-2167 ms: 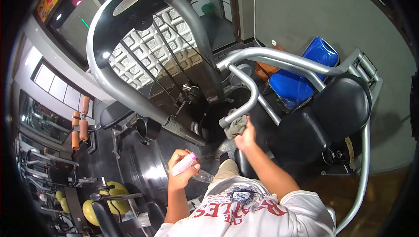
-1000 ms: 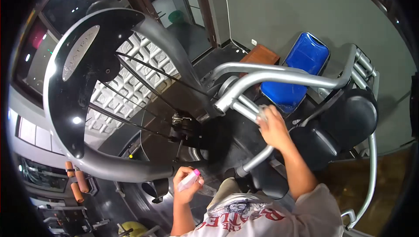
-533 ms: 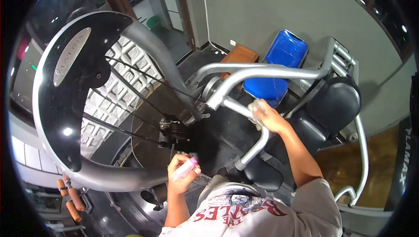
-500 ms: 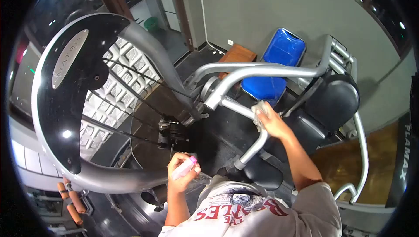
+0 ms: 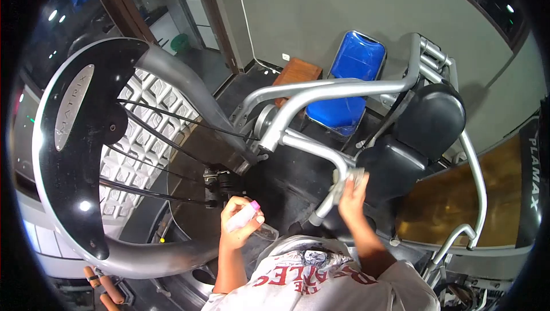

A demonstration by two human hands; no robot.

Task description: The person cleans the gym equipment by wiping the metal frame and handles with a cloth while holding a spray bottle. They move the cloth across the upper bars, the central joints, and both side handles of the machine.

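Note:
My left hand [image 5: 236, 226] is closed round a spray bottle [image 5: 243, 217] with a pink-and-white head. Its clear body shows partly below my fingers, close to my shirt. In my right hand [image 5: 353, 201] is a pale, crumpled cloth [image 5: 356, 174], held against the bent silver tube [image 5: 342, 169] of an exercise machine. This tube curves down toward me and ends near a black pad. My fingers cover part of the cloth.
The machine's black seat [image 5: 389, 168] and backrest [image 5: 431, 121] stand at right. A blue folding chair [image 5: 360, 56] and brown wooden box [image 5: 299, 76] are by the wall. At left rises a MATRIX machine frame [image 5: 43, 133] with black cables [image 5: 166, 133].
My right hand has slid the cloth down the bent tube toward me. My left hand keeps the spray bottle in nearly the same place. The head view has shifted slightly.

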